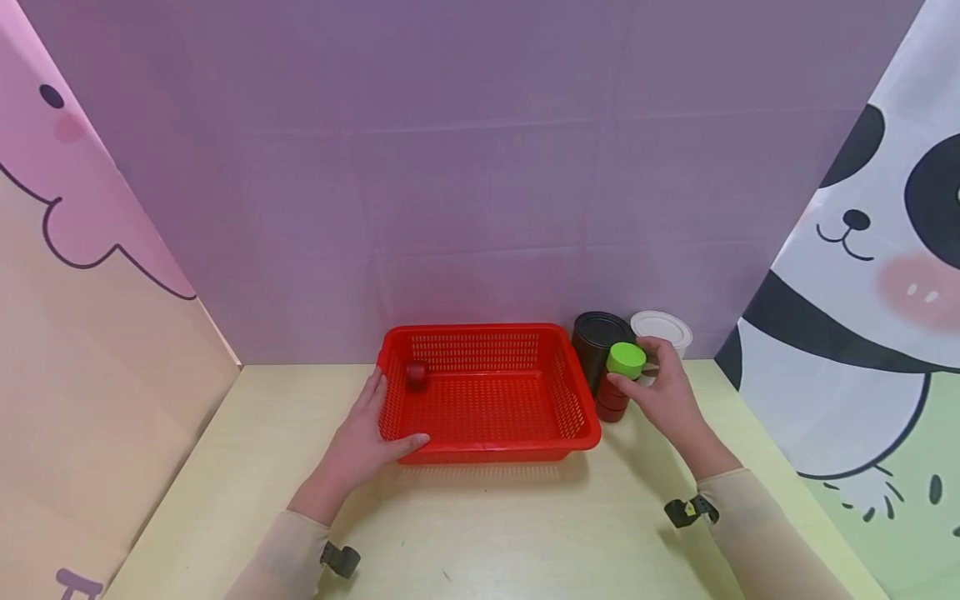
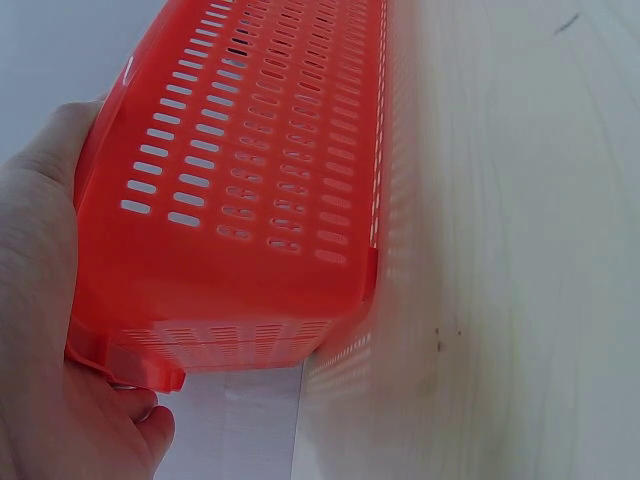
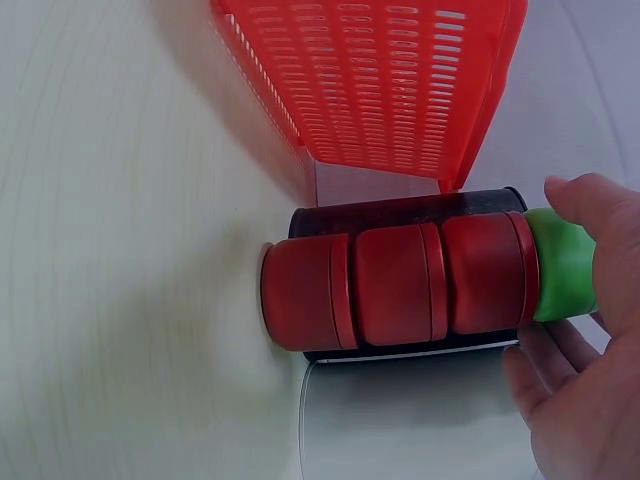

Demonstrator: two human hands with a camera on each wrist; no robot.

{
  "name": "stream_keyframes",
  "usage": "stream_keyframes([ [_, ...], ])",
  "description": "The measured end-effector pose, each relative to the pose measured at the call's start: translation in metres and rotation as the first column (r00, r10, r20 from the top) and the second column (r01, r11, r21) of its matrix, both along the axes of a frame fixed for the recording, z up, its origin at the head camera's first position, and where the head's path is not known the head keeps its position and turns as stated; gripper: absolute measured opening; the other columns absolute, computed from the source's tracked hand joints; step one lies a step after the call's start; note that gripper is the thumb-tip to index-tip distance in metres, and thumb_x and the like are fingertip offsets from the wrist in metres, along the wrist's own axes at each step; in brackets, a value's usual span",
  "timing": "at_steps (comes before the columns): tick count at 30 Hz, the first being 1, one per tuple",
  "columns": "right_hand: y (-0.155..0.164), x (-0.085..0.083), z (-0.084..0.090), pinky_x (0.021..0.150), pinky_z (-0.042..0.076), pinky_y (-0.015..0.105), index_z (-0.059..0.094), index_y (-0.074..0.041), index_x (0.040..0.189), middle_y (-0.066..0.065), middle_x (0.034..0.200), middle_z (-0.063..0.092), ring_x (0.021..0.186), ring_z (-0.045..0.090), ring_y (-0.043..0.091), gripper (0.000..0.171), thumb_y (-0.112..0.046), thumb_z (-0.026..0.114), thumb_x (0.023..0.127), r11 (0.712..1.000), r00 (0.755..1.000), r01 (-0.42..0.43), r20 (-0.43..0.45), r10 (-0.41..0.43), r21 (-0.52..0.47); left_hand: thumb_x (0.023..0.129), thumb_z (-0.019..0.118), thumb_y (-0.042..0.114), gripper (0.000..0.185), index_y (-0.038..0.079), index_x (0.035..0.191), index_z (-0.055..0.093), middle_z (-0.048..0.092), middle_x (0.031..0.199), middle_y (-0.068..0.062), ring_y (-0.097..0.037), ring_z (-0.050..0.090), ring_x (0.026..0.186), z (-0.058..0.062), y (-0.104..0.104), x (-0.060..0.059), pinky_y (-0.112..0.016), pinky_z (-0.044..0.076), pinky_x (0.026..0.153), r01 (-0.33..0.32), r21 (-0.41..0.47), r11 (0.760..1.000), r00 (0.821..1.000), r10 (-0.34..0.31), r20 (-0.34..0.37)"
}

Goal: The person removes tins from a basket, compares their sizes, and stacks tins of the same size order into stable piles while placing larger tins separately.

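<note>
My left hand [image 1: 365, 433] holds the left end of the red basket [image 1: 487, 456], thumb over the front rim. The left wrist view shows fingertips [image 2: 155, 430] curled under that rim. Inside the basket, near its left wall, sits a small dark red tin [image 1: 417, 375]. To the right of the basket, three red tins [image 3: 390, 285] stand stacked upright, with a small green tin [image 1: 626, 359] on top. My right hand [image 1: 670, 396] pinches the green tin between thumb and fingers.
Behind the red stack stands a tall black canister [image 1: 600, 329], close to the basket's right side. Beside it is a white lidded tub [image 1: 662, 327], partly hidden by my right hand. A purple cloth wall [image 1: 480, 208] rises behind the pale wooden table [image 1: 480, 533].
</note>
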State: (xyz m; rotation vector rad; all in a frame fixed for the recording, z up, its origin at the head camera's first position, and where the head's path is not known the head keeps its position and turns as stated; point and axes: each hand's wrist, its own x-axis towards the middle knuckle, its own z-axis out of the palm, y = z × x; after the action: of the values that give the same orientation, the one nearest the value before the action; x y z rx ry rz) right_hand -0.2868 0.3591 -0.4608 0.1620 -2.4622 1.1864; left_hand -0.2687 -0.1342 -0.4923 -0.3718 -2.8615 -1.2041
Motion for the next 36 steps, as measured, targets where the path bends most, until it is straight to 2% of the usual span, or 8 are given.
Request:
stream_keyframes([
  [7,0.001,0.001,0.004,0.106,0.05,0.04,0.042,0.005,0.154,0.025,0.148,0.054,0.132,0.057,0.041,0.075,-0.016,0.087,0.098,1.0,1.0,0.02,-0.024,-0.021,-0.01,0.084,0.09,0.064,0.135,0.008,0.178,0.011,0.009,0.186,-0.01,-0.04,0.02,0.168,-0.001,0.001,-0.001,-0.062,0.051,0.115,-0.003,-0.001,1.0,1.0,0.003,0.006],
  [12,0.001,0.002,0.016,0.104,0.044,0.031,0.042,0.002,0.153,0.024,0.148,0.054,0.135,0.054,0.039,0.074,-0.017,0.087,0.098,0.997,0.993,0.072,-0.087,-0.075,-0.03,0.084,0.09,0.064,0.135,0.008,0.178,0.011,0.008,0.186,-0.01,-0.04,0.018,0.169,-0.002,0.001,-0.001,-0.062,0.05,0.116,-0.006,-0.006,1.0,1.0,0.006,0.007],
  [20,-0.009,0.005,0.034,0.109,0.042,0.034,0.05,0.003,0.146,0.022,0.143,0.053,0.134,0.049,0.034,0.068,-0.013,0.09,0.094,0.994,0.969,0.107,-0.224,-0.108,-0.016,0.084,0.09,0.065,0.135,0.01,0.178,0.011,0.008,0.186,-0.009,-0.04,0.018,0.169,-0.003,0.0,-0.001,-0.063,0.051,0.115,-0.01,0.001,1.0,1.0,0.01,0.006],
  [25,-0.025,0.008,0.044,0.107,0.043,0.033,0.052,0.001,0.145,0.019,0.143,0.054,0.134,0.05,0.034,0.066,-0.012,0.09,0.093,0.997,0.969,0.074,-0.239,-0.069,0.011,0.084,0.089,0.066,0.135,0.01,0.178,0.011,0.008,0.186,-0.008,-0.04,0.018,0.169,-0.004,0.0,-0.001,-0.063,0.051,0.115,-0.006,0.008,1.0,1.0,0.006,0.007],
  [28,-0.037,0.009,0.05,0.109,0.046,0.04,0.052,-0.001,0.145,0.016,0.145,0.054,0.135,0.05,0.033,0.067,-0.014,0.091,0.093,1.0,0.978,0.014,-0.209,-0.01,0.021,0.084,0.088,0.067,0.135,0.009,0.178,0.011,0.007,0.186,-0.008,-0.039,0.017,0.169,-0.004,0.0,-0.001,-0.063,0.05,0.116,-0.005,0.002,1.0,1.0,0.005,0.005],
  [32,-0.053,0.007,0.056,0.108,0.047,0.06,0.053,-0.001,0.143,0.018,0.144,0.053,0.135,0.05,0.039,0.065,-0.015,0.092,0.093,0.997,0.983,-0.076,-0.167,0.076,0.009,0.084,0.088,0.067,0.135,0.009,0.178,0.011,0.007,0.186,-0.008,-0.039,0.018,0.169,-0.004,0.0,-0.001,-0.063,0.05,0.116,-0.006,0.001,1.0,1.0,0.006,0.005],
  [36,-0.068,0.002,0.058,0.109,0.046,0.063,0.055,0.0,0.143,0.021,0.143,0.052,0.133,0.051,0.044,0.064,-0.014,0.092,0.093,0.99,0.981,-0.137,-0.136,0.139,0.02,0.083,0.089,0.068,0.136,0.01,0.179,0.011,0.007,0.186,-0.008,-0.039,0.018,0.169,-0.003,0.0,-0.001,-0.063,0.049,0.117,-0.005,0.007,1.0,1.0,0.005,0.009],
])
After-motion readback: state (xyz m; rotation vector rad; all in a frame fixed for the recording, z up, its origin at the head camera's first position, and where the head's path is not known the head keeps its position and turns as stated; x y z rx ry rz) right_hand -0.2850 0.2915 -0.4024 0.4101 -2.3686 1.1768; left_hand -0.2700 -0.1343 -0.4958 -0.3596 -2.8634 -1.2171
